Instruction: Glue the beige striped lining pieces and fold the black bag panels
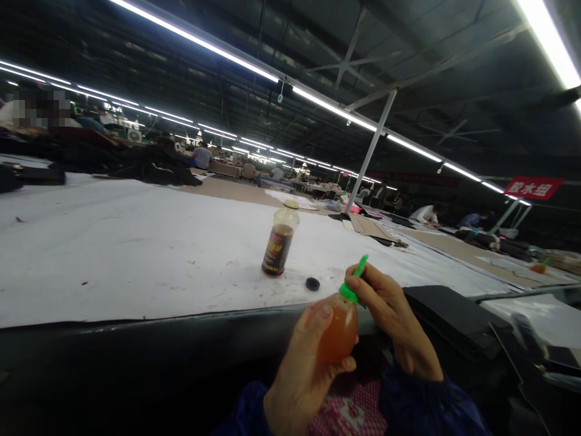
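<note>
A squeeze bottle of orange-brown liquid, wider at its base, is gripped around its body by my left hand. My right hand pinches the bright green nozzle cap at the bottle's neck. The green tip points up and to the right, above the fingers. Beyond my hands, a clear bottle with a dark label and a pale yellow lid stands upright on the white-covered table. Close to the table's front edge lies a small round black cap.
To the right is a stack of black sheets. Dark cloth is heaped at the far left of the table. Brown board pieces lie near a slanting metal post. Several people work at tables farther back.
</note>
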Action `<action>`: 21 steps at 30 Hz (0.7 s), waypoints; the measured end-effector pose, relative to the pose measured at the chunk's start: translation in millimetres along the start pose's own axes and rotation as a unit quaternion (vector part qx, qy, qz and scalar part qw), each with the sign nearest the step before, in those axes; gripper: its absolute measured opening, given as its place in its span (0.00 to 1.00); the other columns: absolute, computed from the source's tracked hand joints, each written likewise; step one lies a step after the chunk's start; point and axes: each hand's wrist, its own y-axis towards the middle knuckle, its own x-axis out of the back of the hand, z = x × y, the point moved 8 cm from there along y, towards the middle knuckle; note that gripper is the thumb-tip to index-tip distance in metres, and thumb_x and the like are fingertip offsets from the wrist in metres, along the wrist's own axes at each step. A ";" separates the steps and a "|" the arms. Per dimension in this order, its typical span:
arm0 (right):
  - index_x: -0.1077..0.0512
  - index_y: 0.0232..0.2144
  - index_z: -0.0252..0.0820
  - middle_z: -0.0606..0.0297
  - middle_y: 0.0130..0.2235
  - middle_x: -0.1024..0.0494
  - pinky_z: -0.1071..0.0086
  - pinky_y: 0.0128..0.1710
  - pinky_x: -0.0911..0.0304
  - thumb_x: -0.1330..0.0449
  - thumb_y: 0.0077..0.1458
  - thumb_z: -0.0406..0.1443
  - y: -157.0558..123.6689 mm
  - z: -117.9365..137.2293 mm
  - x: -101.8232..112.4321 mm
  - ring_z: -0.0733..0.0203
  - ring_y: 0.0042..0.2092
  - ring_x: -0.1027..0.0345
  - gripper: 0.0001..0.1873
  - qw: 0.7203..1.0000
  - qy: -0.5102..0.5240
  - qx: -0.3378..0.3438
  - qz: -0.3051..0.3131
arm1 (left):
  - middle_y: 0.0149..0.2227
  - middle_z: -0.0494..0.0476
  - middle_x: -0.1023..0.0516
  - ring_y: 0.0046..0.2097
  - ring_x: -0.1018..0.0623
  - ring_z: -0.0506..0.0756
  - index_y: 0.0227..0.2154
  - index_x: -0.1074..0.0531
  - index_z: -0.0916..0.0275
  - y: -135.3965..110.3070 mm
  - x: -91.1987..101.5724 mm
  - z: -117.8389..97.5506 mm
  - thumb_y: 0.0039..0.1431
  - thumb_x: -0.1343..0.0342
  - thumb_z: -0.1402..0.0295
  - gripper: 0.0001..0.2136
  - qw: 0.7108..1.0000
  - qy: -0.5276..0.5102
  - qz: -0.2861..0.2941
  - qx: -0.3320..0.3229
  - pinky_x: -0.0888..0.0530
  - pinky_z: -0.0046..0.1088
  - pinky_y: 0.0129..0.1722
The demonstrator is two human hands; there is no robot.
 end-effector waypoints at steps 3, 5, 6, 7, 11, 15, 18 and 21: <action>0.30 0.28 0.44 0.71 0.25 0.33 0.69 0.27 0.46 0.42 0.60 0.46 -0.3 -5.1 -3.8 0.65 0.26 0.43 0.14 1.000 -0.015 -0.008 -0.015 | 0.41 0.56 0.20 0.34 0.22 0.52 0.47 0.28 0.61 -1.2 1.8 -9.5 0.53 0.29 0.59 0.22 0.996 0.041 -0.039 -0.070 0.25 0.21 0.22; 0.31 0.28 0.44 0.72 0.24 0.35 0.69 0.26 0.46 0.43 0.60 0.47 -0.2 -7.6 -5.9 0.65 0.25 0.45 0.15 0.999 -0.021 -0.013 -0.030 | 0.42 0.55 0.21 0.34 0.23 0.51 0.46 0.31 0.60 -0.9 3.8 -15.3 0.52 0.29 0.61 0.22 0.988 0.065 -0.065 -0.120 0.25 0.22 0.22; 0.31 0.29 0.44 0.72 0.23 0.36 0.69 0.26 0.47 0.43 0.60 0.48 -0.3 -8.4 -6.7 0.65 0.25 0.46 0.15 0.999 -0.022 -0.017 -0.040 | 0.41 0.55 0.21 0.33 0.23 0.51 0.46 0.32 0.60 -0.4 4.8 -18.1 0.52 0.28 0.61 0.23 0.983 0.078 -0.073 -0.148 0.26 0.23 0.22; 0.31 0.29 0.44 0.73 0.23 0.36 0.69 0.26 0.47 0.43 0.60 0.48 -0.6 -8.9 -7.4 0.65 0.24 0.46 0.16 0.998 -0.025 -0.023 -0.052 | 0.40 0.54 0.21 0.31 0.23 0.51 0.45 0.32 0.59 0.2 6.1 -20.8 0.51 0.28 0.61 0.23 0.976 0.093 -0.079 -0.178 0.26 0.23 0.21; 0.32 0.27 0.44 0.73 0.22 0.37 0.69 0.24 0.48 0.44 0.59 0.49 -4.6 -5.1 -10.0 0.65 0.24 0.46 0.16 0.993 -0.036 -0.047 -0.098 | 0.40 0.53 0.22 0.32 0.22 0.51 0.46 0.31 0.58 -5.6 16.2 -35.4 0.48 0.27 0.65 0.24 0.911 0.203 -0.141 -0.329 0.22 0.27 0.29; 0.33 0.26 0.44 0.72 0.22 0.37 0.69 0.22 0.50 0.42 0.57 0.52 -13.4 -2.9 -7.8 0.66 0.23 0.47 0.19 0.987 -0.021 -0.084 -0.133 | 0.46 0.56 0.23 0.48 0.21 0.58 0.45 0.28 0.57 -12.1 18.5 -41.1 0.47 0.27 0.69 0.23 0.861 0.265 -0.165 -0.401 0.21 0.33 0.47; 0.29 0.30 0.42 0.72 0.21 0.37 0.69 0.21 0.54 0.40 0.53 0.60 -18.0 -9.6 -8.1 0.67 0.21 0.50 0.27 0.988 0.054 -0.118 -0.089 | 0.43 0.55 0.22 0.38 0.20 0.55 0.48 0.31 0.58 -2.4 20.0 -33.7 0.50 0.29 0.65 0.24 0.904 0.232 -0.143 -0.330 0.21 0.29 0.35; 0.27 0.31 0.40 0.71 0.20 0.37 0.70 0.21 0.55 0.43 0.56 0.62 -18.2 -14.6 -4.7 0.68 0.21 0.49 0.31 0.984 0.116 -0.135 -0.028 | 0.40 0.52 0.22 0.29 0.23 0.50 0.47 0.33 0.58 1.8 15.1 -31.5 0.49 0.27 0.63 0.25 0.936 0.167 -0.109 -0.290 0.24 0.26 0.25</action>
